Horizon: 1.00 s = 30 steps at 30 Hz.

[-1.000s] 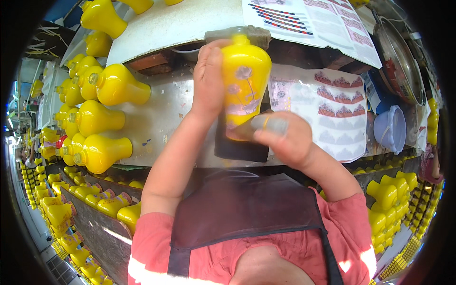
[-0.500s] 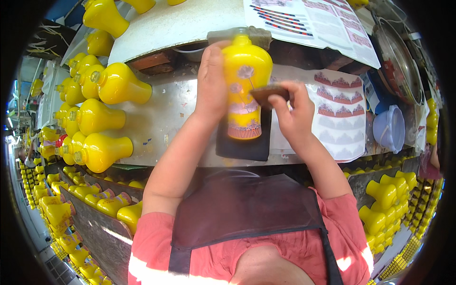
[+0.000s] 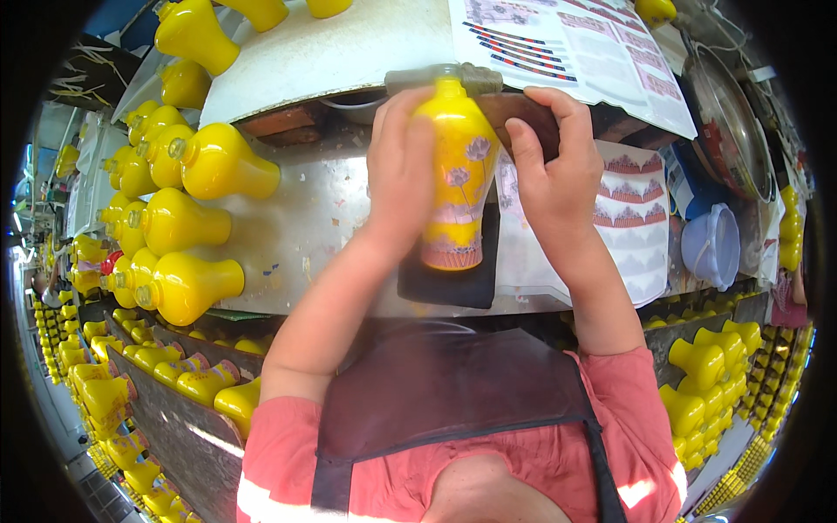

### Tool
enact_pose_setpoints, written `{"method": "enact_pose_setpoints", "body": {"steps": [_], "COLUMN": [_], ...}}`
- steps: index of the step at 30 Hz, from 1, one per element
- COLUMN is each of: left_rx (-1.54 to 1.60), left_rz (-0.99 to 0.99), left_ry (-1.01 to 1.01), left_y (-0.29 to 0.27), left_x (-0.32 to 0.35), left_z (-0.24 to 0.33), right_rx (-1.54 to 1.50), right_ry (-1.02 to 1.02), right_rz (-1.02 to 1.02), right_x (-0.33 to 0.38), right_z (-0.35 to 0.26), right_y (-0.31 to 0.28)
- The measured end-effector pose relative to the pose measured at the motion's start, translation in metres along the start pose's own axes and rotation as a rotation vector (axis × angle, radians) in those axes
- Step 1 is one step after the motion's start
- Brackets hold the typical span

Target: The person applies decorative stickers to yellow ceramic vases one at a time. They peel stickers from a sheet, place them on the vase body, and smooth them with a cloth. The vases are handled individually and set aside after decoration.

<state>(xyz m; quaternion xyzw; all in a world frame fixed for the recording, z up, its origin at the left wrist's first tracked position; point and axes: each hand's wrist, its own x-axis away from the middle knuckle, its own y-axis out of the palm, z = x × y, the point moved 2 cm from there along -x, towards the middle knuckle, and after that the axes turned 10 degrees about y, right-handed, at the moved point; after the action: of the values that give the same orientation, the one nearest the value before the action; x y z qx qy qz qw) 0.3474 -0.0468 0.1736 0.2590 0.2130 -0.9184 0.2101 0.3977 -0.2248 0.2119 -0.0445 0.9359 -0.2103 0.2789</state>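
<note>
A yellow bottle [image 3: 446, 205] with purple flower prints and a patterned band round its foot lies in front of me, neck pointing away. My left hand [image 3: 401, 174] grips its left side near the shoulder, the fingers slightly blurred. On the other side, my right hand [image 3: 562, 179] is closed on a flat dark brown scraper [image 3: 526, 118], which is against or right beside the bottle's right shoulder; contact cannot be made out. Under the bottle's foot end lies a black pad [image 3: 449, 289]. The neck is at a rolled grey cloth [image 3: 478, 78].
Several plain yellow bottles [image 3: 187, 277] lie at the left of the metal table [image 3: 301, 218]. Printed decal sheets [image 3: 628, 235] are at the right, beside a pale purple bucket [image 3: 711, 248]. A white board [image 3: 349, 44] spans the back. Racked bottles [image 3: 702, 357] stand around me.
The bottle has turned, shifting its flower prints to the right, and moved slightly nearer me. My right hand has carried the scraper up from the bottle's front to its right shoulder.
</note>
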Motion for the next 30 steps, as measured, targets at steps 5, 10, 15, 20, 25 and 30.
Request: {"method": "enact_pose_setpoints", "body": {"steps": [5,10,15,20,25,30], "left_rx": [0.034,0.222,0.411,0.459,0.288,0.022], "left_rz": [0.037,0.078,0.140,0.129,0.102,0.084], "left_ry": [-0.019,-0.123,-0.217,-0.196,-0.120,0.061], "left_y": [0.006,0.003,0.006,0.007,0.008,0.002], "left_x": [0.012,0.009,0.012,0.013,0.014,0.004], "left_z": [0.008,0.005,-0.004,-0.010,-0.004,0.005], "right_rx": [-0.060,-0.182,0.169,-0.033,0.109,0.020], "right_ry": [0.029,-0.123,-0.337,0.007,-0.174,0.039], "right_rz": [-0.019,0.022,-0.057,-0.198,-0.218,-0.491], "right_x": [-0.001,0.012,0.017,-0.022,-0.067,-0.078], "right_z": [0.005,-0.013,-0.013,-0.017,-0.050,-0.044], "right_y": [0.007,0.001,0.000,-0.006,0.005,0.010]}}
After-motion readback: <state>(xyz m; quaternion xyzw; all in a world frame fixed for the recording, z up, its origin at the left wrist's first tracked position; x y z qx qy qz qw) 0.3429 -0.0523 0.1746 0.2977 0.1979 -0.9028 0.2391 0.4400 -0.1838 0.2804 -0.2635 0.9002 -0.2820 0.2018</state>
